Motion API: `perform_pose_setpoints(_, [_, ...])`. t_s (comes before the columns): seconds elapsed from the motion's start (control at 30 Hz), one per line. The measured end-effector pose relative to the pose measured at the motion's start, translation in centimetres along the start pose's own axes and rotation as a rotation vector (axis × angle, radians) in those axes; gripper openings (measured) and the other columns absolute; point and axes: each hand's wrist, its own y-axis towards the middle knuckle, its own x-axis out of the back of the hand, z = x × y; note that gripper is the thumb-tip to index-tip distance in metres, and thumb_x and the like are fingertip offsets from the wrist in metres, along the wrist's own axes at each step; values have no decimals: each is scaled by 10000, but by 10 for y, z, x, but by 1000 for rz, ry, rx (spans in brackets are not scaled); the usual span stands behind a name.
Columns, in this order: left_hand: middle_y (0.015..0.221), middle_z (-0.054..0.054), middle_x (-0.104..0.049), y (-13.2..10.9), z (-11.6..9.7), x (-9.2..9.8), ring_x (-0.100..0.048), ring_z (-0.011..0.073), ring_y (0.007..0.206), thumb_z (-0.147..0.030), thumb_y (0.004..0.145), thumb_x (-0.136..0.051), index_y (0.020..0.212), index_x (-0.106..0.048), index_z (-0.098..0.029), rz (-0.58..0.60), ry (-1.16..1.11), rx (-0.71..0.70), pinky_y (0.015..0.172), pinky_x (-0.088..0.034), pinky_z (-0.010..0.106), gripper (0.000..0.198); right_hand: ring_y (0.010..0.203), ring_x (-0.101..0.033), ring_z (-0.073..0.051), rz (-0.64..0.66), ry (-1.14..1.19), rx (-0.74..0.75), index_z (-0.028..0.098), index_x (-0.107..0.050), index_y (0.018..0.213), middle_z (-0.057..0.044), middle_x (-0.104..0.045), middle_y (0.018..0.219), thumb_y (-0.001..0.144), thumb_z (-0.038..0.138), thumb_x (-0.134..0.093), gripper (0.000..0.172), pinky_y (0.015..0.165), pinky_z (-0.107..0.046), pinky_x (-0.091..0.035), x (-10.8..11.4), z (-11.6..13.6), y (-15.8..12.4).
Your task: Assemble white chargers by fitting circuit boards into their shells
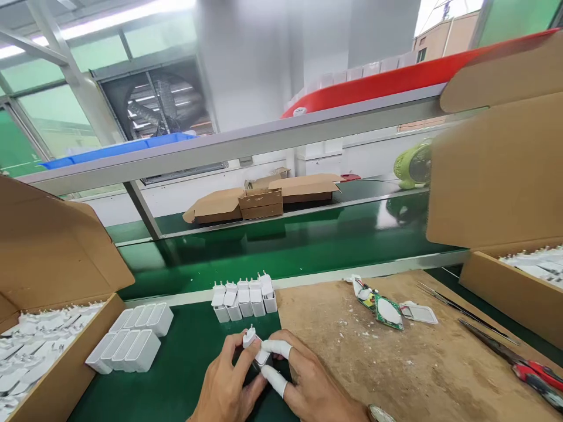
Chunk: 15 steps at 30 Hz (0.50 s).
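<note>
Closest to the camera in the head view, the left hand [229,378] and right hand [310,381] meet around a white plug casing [263,355]. Left fingers are curled nearly closed, thumb and index finger gripping its left side. On the right hand, thumb and index finger, both in white finger covers [275,380], are narrowly apart and pinch its right side. So the casing sits between the two sets of fingertips, prongs pointing far, by the left edge of a brown board [347,375]. Just beyond stands a row of five plug units [244,299] on the green surface [185,357]. Farther left are white casings [127,340] in two rows, beside a carton [73,366] of white parts [35,351]. To the right, on the board, lie a circuit board [389,312], tweezers [468,312] and red-handled pliers [523,369].
</note>
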Motion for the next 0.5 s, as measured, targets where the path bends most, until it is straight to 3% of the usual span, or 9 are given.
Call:
perform_pose_setpoints(0.1, [1249, 174, -656, 3, -5, 1, -785, 283, 1016, -202, 999, -633, 1446, -560, -235, -36, 33, -14, 722, -693, 327, 454, 1025, -673, -207, 24, 13, -28, 247, -646, 1169, -50, -679, 1124, 1028, 249, -555, 168, 945, -331, -559, 2, 2, 2])
perform_pose_setpoints(0.27, [1184, 136, -652, 19, -11, 6, -762, 240, 996, -180, 945, -635, 1217, -613, -214, -90, -197, 61, 797, -682, 324, 275, 1005, -703, -212, -35, -40, -27, 272, -658, 1251, -44, -708, 1100, 1058, 273, -517, 239, 947, -326, -582, 4, -15, 2])
perform_pose_setpoints(0.4, [1253, 143, -625, 32, 17, 28, -715, 276, 1127, -190, 908, -653, 1130, -619, -208, -155, -232, 174, 935, -639, 417, 225, 943, -739, -247, -98, -167, 28, 328, -680, 1319, -51, -751, 1114, 1034, 322, -574, 304, 877, -336, -634, 4, -40, -1])
perform_pose_setpoints(0.5, [1368, 178, -574, 37, 50, 50, -644, 326, 1260, -225, 917, -641, 1151, -626, -186, -72, -239, 378, 1040, -579, 525, 238, 951, -756, -304, -132, -281, 53, 387, -724, 1300, -47, -781, 1130, 968, 388, -651, 340, 864, -396, -661, 7, -56, -3])
